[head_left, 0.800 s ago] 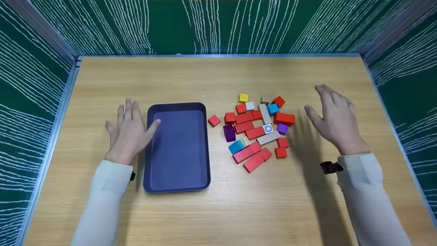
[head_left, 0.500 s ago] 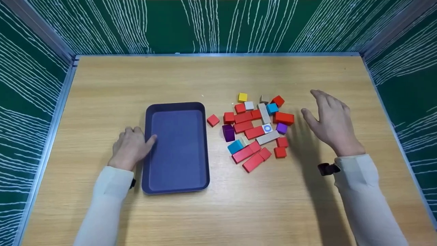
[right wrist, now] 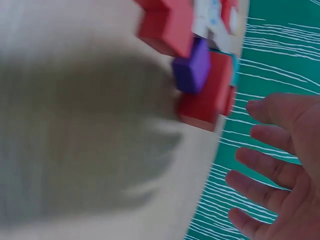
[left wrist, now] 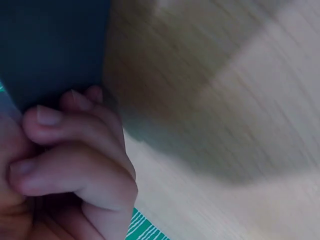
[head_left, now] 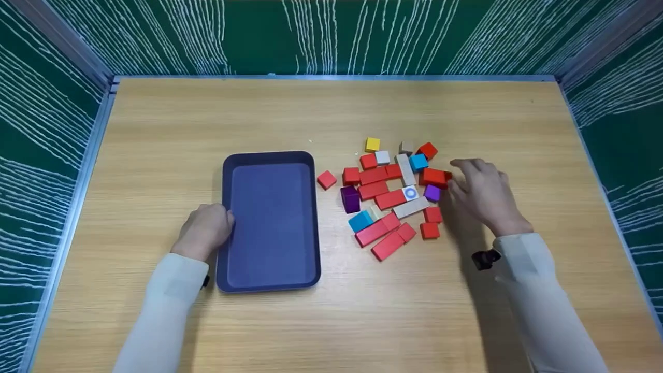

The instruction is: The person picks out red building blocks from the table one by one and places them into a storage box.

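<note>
My left hand (head_left: 204,230) grips the left wall of a dark blue tray (head_left: 222,280), its fingers curled against the outside and the thumb at the rim. Seen from the left wrist, the fingers (left wrist: 75,130) bend up against the tray's side (left wrist: 55,45). My right hand (head_left: 484,194) hovers at the right edge of a group of wooden blocks, closest to a long red block (head_left: 432,177). In the right wrist view its fingers (right wrist: 265,165) are spread and hold nothing, apart from that red block (right wrist: 210,95). Beside it is a purple block (head_left: 432,193).
Several red blocks (head_left: 374,190), two blue ones (head_left: 361,221), grey bars (head_left: 411,207), a dark purple block (head_left: 350,199) and a yellow cube (head_left: 372,144) lie right of the tray. A single red cube (head_left: 326,180) sits beside the tray. Green panels (head_left: 259,36) border the wooden table (head_left: 362,321).
My left hand has gone from spread fingers over the tray's left rim to gripping its wall. My right hand has moved left and down to the blocks' right edge.
</note>
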Demonstrator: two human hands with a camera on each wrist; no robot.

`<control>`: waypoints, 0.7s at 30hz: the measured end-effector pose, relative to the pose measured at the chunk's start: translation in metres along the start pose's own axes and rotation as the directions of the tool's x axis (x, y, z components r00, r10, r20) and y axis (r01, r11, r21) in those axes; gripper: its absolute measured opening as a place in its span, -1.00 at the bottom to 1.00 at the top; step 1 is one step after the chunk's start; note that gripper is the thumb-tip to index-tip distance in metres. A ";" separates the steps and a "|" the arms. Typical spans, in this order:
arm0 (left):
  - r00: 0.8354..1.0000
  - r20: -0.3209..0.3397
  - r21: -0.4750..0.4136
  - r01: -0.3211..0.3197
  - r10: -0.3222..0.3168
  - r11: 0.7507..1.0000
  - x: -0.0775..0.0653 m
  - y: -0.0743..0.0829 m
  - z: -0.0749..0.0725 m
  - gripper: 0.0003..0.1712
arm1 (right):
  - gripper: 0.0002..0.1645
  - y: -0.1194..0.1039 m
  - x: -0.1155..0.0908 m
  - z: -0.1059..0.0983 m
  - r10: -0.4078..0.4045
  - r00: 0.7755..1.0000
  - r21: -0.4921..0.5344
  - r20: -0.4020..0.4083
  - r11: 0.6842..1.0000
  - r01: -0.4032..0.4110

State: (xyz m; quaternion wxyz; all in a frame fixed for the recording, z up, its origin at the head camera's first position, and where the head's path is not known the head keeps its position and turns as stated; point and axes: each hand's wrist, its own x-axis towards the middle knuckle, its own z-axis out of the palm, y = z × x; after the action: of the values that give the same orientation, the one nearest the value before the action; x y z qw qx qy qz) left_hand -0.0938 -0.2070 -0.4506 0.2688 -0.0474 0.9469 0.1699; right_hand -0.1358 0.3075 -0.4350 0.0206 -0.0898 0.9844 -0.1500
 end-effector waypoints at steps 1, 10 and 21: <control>1.000 0.002 -0.003 0.006 -0.006 1.000 0.000 0.001 0.000 -0.53 | -0.43 0.001 0.001 0.004 0.016 1.000 0.002 0.025 1.000 -0.016; 0.999 -0.034 -0.026 -0.013 0.012 1.000 -0.001 0.000 0.004 -0.54 | -0.32 0.006 0.007 0.021 0.067 0.990 -0.001 0.120 0.998 -0.068; 1.000 -0.025 -0.040 0.012 -0.013 0.999 0.001 0.000 0.004 -0.54 | -0.41 0.007 0.007 0.022 0.013 0.997 0.002 0.074 1.000 -0.013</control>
State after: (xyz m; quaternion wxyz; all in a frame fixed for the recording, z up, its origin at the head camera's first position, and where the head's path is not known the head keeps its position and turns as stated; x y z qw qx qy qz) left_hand -0.0927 -0.2058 -0.4539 0.2568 -0.0610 0.9463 0.1865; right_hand -0.1425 0.3062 -0.4585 0.0581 -0.0889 0.9833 -0.1475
